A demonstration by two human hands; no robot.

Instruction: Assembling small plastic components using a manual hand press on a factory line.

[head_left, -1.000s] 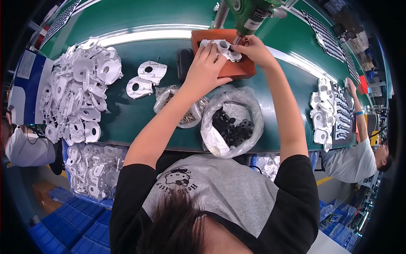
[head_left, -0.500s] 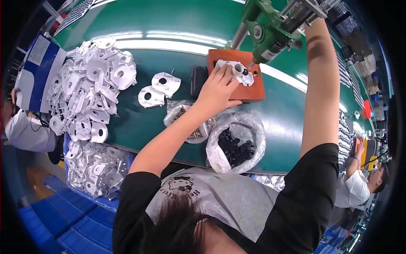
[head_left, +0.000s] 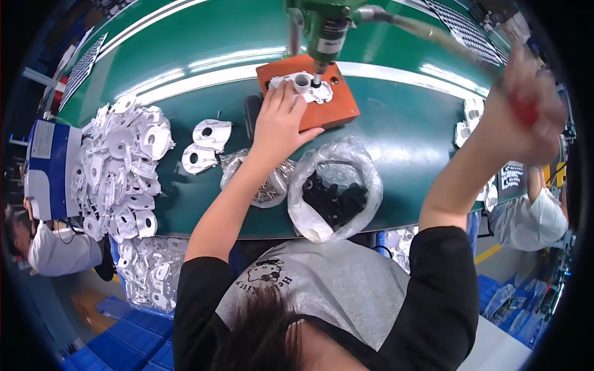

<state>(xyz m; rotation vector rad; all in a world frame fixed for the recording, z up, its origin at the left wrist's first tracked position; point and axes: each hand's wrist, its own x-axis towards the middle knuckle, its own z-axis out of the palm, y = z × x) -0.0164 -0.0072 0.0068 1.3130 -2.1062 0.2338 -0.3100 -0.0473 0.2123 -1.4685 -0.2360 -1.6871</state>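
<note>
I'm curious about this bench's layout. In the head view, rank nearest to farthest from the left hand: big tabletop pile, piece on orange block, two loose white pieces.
1. White piece on the orange block: under the left hand's fingers.
2. Two loose white pieces: left of the hand.
3. Big tabletop pile: farther left.

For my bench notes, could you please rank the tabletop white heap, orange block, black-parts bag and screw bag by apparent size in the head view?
Largest first:
1. White heap
2. Black-parts bag
3. Orange block
4. Screw bag, partly hidden
</note>
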